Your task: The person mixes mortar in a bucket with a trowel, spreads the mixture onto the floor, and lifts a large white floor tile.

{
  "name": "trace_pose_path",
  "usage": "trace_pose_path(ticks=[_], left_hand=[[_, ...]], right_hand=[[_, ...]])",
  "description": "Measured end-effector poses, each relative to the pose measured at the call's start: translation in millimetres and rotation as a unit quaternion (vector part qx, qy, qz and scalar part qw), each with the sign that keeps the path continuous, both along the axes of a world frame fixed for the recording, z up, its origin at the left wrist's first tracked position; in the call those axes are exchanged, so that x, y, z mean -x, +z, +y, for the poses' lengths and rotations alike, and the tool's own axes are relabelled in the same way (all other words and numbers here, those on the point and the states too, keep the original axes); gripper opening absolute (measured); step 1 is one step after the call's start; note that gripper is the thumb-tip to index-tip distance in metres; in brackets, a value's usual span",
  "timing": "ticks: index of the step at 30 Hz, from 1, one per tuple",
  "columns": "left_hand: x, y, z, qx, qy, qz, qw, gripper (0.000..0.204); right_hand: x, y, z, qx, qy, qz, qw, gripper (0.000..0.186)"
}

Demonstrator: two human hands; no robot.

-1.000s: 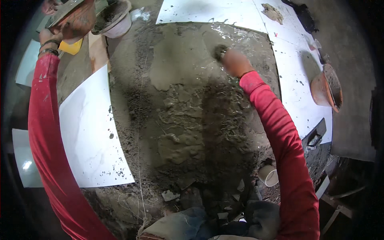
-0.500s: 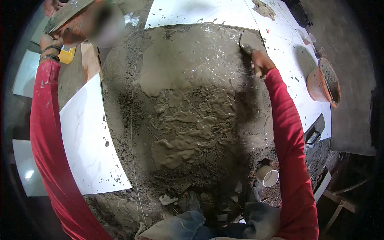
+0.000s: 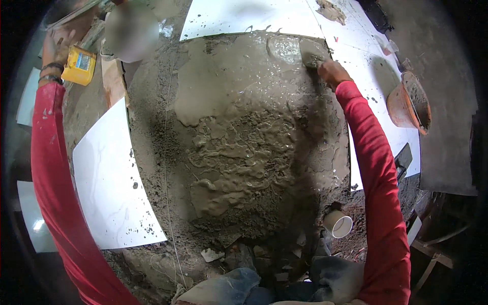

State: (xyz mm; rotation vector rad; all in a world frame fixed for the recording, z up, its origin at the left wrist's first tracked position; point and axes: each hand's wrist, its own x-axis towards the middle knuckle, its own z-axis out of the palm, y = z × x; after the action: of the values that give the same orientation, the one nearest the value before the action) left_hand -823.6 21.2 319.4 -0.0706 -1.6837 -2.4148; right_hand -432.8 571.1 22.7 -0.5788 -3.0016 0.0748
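Observation:
My right hand (image 3: 334,74) is closed around the handle of a trowel (image 3: 311,60). Its blade lies against the wet grey mortar (image 3: 218,76) by the far right corner of the bed. The far part of the mortar is smooth and shiny; the nearer part is lumpy and ridged. At the far left, my left hand (image 3: 58,44) has its fingers spread and appears to hold nothing. It is just below the edge of a flat pan or board (image 3: 68,12), partly cut off by the dark rim, and beside a yellow plastic container (image 3: 80,66).
White tiles border the mortar at the far side (image 3: 249,18) and left (image 3: 114,183). An orange bucket (image 3: 409,104) stands on tiles at the right. A white cup (image 3: 338,224) lies near my right forearm. A taut string (image 3: 166,142) runs along the left. Another person is at the far left.
The pan or board has moved up and left, and my left hand has come off its edge. The trowel has shifted slightly left, leaving a glossy patch in the mortar beside it.

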Motion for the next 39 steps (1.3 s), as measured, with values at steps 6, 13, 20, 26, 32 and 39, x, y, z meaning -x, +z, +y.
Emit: trace_pose_path(ticks=[6,13,20,26,32,39], left_hand=[[-93.0,-33.9,-5.8,0.172,-0.140,0.035,0.974,0.064],[-349.4,-66.7,-12.6,0.528,-0.323,0.081,0.782,0.051],[-492.9,6.8,6.3,0.607,-0.541,0.097,0.574,0.030],[-522.0,22.2,23.5,0.571,-0.514,0.162,0.619,0.027],[-496.0,-18.8,84.8,0.606,-0.500,0.179,0.592,0.036],[-476.0,-70.7,109.0,0.544,-0.395,0.179,0.718,0.029]], right_hand=[[18.8,-25.4,31.4,0.027,-0.073,-0.041,0.996,0.030],[48.5,-53.7,20.8,0.078,-0.103,0.041,0.991,0.026],[77.9,-78.8,29.2,0.178,-0.189,-0.031,0.965,0.040],[75.1,-55.6,32.6,0.115,-0.071,-0.046,0.990,0.038],[57.1,-29.9,-47.3,0.227,-0.109,0.022,0.968,0.015],[85.6,-6.3,-108.4,0.146,0.027,-0.025,0.989,0.007]])
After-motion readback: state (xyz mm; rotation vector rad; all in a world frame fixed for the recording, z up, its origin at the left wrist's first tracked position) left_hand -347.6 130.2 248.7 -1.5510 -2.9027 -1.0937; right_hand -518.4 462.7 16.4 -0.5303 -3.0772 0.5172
